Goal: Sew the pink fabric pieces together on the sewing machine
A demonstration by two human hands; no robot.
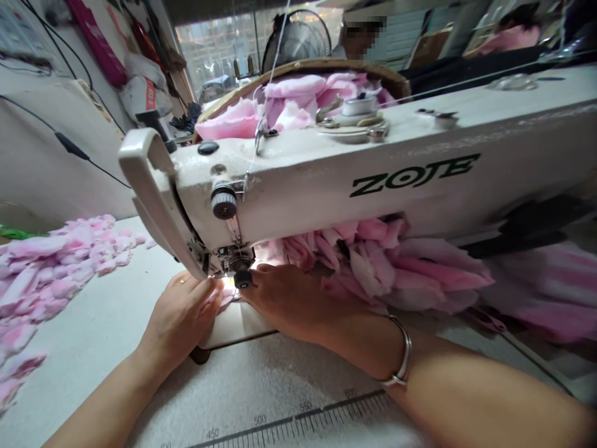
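Across the tabletop point(88, 323), pink ruffled fabric point(56, 267) runs sideways under the sewing machine point(326, 186). The left hand point(180, 320) pinches it with closed fingers; whether the right hand's point(289, 302) fingers grip cannot be seen.

One camera, worn on the person's head, looks forward and down from close behind the white ZOTE sewing machine point(326, 186), its arm spanning the frame, above the left hand point(180, 320) and right hand point(289, 302).

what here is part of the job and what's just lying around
In use: left hand, right hand, ZOTE sewing machine, pink ruffled fabric at the needle, pink ruffles on the table, pink fabric in the basket.
Lying about: fan, white bag, green scrap.
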